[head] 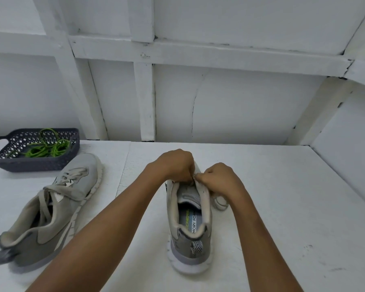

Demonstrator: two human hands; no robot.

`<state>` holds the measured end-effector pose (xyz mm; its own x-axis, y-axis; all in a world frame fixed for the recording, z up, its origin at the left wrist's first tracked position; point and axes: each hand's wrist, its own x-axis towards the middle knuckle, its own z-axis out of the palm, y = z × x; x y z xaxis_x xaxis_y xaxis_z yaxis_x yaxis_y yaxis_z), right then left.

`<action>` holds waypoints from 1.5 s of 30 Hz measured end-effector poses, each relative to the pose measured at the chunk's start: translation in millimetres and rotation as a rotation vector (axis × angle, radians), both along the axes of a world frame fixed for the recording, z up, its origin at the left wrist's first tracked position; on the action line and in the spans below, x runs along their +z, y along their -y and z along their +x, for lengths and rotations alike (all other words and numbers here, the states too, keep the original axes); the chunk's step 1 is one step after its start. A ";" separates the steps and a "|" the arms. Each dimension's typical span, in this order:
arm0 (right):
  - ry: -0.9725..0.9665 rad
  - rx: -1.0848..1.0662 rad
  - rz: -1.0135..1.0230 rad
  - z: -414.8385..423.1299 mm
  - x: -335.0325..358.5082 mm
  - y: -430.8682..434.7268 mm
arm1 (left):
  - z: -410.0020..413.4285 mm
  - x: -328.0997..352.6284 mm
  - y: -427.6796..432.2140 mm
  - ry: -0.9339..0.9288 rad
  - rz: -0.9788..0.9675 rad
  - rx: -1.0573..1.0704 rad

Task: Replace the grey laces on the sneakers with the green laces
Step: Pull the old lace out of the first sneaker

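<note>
A grey sneaker (189,224) stands upright in the middle of the white table, heel toward me. My left hand (175,165) and my right hand (220,177) meet over its tongue, fingers pinched on the grey lace (219,202), which loops out on the shoe's right side. The hands hide the eyelets and the toe. A second grey sneaker (51,209) lies tipped on its side at the left, its grey lace still threaded. The green laces (49,149) lie bundled in a dark basket at the far left.
The dark perforated basket (30,165) with a handle sits at the table's back left corner. A white panelled wall (198,91) rises right behind the table (282,207), and another wall closes the right side.
</note>
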<state>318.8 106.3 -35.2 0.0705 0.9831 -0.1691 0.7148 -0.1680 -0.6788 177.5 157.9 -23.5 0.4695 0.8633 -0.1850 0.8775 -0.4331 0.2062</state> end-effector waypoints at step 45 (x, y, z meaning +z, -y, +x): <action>-0.192 -0.088 -0.063 9.8 -17.6 0.9 | 6.3 0.8 6.2 -0.125 0.157 -0.108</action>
